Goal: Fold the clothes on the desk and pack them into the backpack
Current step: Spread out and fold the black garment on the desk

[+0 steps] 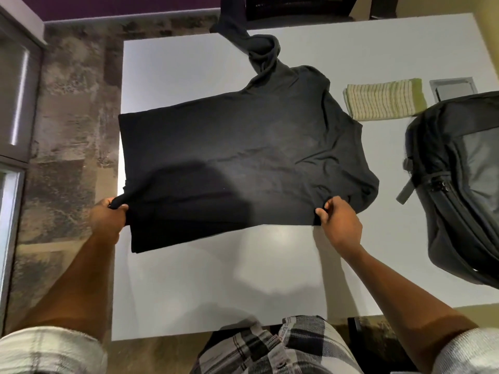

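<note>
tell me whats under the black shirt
The white desk lies under the black shirt, showing all around it. Whether anything else lies beneath cannot be seen; the cloth covers it.

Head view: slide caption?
Both hands pinch a dark cloth shirt on the white desk, black backpack alongside.

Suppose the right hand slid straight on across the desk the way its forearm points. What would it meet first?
The right hand already pinches the black shirt, so it would push into that cloth first, probably bunching it; depth is hard to judge.
</note>
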Tool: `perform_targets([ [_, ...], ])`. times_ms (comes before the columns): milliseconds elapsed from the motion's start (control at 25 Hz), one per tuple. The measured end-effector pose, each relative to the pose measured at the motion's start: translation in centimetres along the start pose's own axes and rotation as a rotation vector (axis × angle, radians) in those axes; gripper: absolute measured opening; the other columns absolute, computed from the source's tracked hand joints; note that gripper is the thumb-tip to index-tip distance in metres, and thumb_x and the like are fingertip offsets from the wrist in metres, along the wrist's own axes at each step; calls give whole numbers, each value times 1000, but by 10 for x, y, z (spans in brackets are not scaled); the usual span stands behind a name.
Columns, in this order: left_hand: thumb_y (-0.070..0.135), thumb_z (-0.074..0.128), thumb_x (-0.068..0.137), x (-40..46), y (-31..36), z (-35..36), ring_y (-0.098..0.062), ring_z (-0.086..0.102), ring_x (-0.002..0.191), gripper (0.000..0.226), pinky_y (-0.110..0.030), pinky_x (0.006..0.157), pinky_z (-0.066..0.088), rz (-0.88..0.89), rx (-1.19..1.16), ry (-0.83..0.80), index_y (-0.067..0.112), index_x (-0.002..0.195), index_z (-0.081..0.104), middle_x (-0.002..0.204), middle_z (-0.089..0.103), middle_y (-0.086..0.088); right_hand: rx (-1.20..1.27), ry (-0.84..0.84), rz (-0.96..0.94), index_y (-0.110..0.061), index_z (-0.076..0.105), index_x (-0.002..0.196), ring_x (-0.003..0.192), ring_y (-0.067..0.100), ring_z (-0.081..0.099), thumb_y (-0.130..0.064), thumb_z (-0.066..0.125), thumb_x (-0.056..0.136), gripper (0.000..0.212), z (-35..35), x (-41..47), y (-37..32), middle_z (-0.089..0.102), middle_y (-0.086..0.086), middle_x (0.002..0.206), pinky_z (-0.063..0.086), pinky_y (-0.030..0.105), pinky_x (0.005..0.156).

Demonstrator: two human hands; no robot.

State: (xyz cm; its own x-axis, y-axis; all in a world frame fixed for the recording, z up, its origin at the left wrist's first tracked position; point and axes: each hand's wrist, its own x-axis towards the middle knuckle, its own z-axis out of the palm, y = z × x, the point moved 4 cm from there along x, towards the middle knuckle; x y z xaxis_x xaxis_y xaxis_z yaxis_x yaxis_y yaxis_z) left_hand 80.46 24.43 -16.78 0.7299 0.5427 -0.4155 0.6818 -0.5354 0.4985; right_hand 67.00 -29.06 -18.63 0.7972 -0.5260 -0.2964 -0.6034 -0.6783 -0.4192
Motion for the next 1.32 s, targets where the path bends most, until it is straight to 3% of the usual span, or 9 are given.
perform_targets([
  [120,4,57,94,16,-8,-3,-37,65,89,31,-40,76,57,11,-2,-9,3,124,63,111,67,-25,179,-25,383,-12,53,87,79,35,62,-50,53,94,39,13,-2,24,66,10,85,50,38,74],
  [240,9,58,96,20,-11,-3,-37,65,92,28,-33,63,59,-25,-54,-46,10,124,62,110,66,-19,314,47,599,-10,50,93,85,33,60,-52,50,95,42,16,-12,29,65,10,92,51,42,84],
  [400,31,65,96,30,-19,3,-36,67,103,37,-43,69,62,-57,-180,-84,10,127,61,117,65,-18,363,250,346,-12,50,95,83,30,57,-26,58,97,17,-6,-2,-4,60,9,89,48,42,79],
  [560,57,63,91,25,-16,5,-28,65,101,53,-45,92,55,62,-154,-92,12,120,65,113,68,-8,231,142,-47,-12,62,108,96,25,60,-26,68,91,22,-12,33,-32,60,7,107,44,32,83],
  [680,42,63,96,19,-9,8,-37,66,99,39,-49,90,55,168,-59,-68,8,114,65,106,69,-15,105,-74,-151,-19,63,120,107,22,61,-39,72,87,39,-9,61,-55,63,5,119,50,40,92],
  [800,30,57,100,16,-9,11,-40,63,100,32,-49,89,51,185,-110,15,3,118,60,108,66,-22,-19,-163,-168,-21,63,90,93,28,66,-24,69,87,8,-3,80,-66,68,0,93,53,40,78],
  [880,24,56,100,12,-11,10,-41,63,103,29,-47,88,51,170,-188,14,2,120,58,110,65,-22,-65,-150,-184,-20,53,76,85,30,65,-14,61,87,15,-5,85,-72,63,-4,79,51,39,70],
  [1080,11,57,99,7,-13,8,-36,62,111,31,-47,88,54,98,-384,-45,11,130,56,125,63,-16,-101,-136,-264,-22,55,88,83,35,62,-31,55,97,12,-27,99,-76,68,7,85,47,38,64],
  [1320,3,52,101,-9,-23,18,-24,58,119,47,-39,79,56,23,-506,-121,24,143,51,139,57,-3,-216,-110,-204,-25,59,86,90,38,64,-17,58,92,10,-44,131,-87,70,10,93,48,37,72],
])
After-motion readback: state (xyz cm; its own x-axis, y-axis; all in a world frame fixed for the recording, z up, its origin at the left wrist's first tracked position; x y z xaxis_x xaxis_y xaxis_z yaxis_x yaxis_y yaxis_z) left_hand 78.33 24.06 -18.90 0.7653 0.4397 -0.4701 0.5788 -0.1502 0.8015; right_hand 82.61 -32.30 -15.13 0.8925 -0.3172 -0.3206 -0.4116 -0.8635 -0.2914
